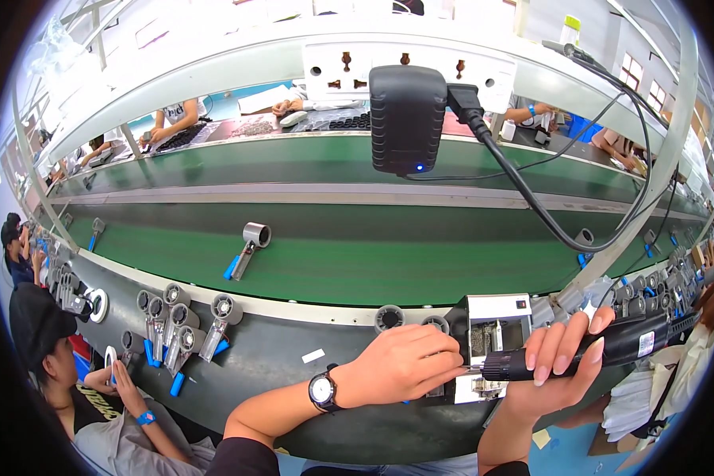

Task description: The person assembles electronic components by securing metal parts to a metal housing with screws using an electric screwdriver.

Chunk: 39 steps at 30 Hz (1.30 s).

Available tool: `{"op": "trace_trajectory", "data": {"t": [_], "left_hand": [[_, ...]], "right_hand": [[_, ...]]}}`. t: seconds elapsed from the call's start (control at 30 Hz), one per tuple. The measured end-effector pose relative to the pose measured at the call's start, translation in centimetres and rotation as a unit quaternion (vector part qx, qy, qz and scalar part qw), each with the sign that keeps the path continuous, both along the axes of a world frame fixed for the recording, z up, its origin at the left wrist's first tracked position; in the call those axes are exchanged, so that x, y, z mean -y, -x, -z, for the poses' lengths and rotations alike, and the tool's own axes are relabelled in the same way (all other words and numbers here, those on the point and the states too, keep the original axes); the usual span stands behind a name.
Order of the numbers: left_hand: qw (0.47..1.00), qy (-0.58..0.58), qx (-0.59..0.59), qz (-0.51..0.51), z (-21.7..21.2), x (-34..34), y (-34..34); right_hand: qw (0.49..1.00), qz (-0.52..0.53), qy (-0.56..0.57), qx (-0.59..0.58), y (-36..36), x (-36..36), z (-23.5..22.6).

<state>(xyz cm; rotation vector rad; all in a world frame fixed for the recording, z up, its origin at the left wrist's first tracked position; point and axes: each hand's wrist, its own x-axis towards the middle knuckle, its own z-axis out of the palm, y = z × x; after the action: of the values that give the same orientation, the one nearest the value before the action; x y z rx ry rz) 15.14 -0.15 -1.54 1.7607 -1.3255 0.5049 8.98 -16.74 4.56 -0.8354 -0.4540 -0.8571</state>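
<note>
My right hand [543, 389] is wrapped around a black electric screwdriver [615, 343], held nearly level with its bit pointing left. My left hand [404, 363], a watch [322, 390] on its wrist, has its fingers pinched together at the tip of the bit. Whatever sits between those fingertips is hidden. Both hands are just in front of a white metal screw feeder box [498, 306], whose open middle shows small metal parts. Behind my left hand stand two grey round-headed fan housings [389, 317], partly covered by it.
Several grey handheld fans with blue tabs [224, 311] lie on the dark bench at left. A green conveyor belt [333, 262] runs beyond, carrying another fan [254, 238]. A black power adapter [408, 119] and cable hang overhead. One co-worker [127, 397] sits at left; more fans crowd the right.
</note>
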Motion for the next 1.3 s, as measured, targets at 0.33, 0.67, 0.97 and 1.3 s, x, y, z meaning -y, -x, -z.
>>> {"op": "trace_trajectory", "data": {"t": [0.33,0.67,0.97,1.3], "left_hand": [[1.000,0.006,0.003,-0.015,0.0,-0.1,-0.1],[1.000,0.016,0.019,-0.016,-0.4,-0.6,-0.1],[0.993,0.091,0.026,-0.070,-2.1,-1.6,0.2],[0.994,0.045,0.028,-0.092,-2.7,-2.2,-0.1]], "right_hand": [[0.999,-0.013,0.039,0.023,-0.1,0.8,0.2],[0.996,0.079,-0.036,-0.005,0.2,1.5,-0.8],[0.982,0.182,-0.011,-0.053,2.5,3.1,1.6],[0.967,0.190,0.137,-0.105,5.1,4.5,7.0]]}}
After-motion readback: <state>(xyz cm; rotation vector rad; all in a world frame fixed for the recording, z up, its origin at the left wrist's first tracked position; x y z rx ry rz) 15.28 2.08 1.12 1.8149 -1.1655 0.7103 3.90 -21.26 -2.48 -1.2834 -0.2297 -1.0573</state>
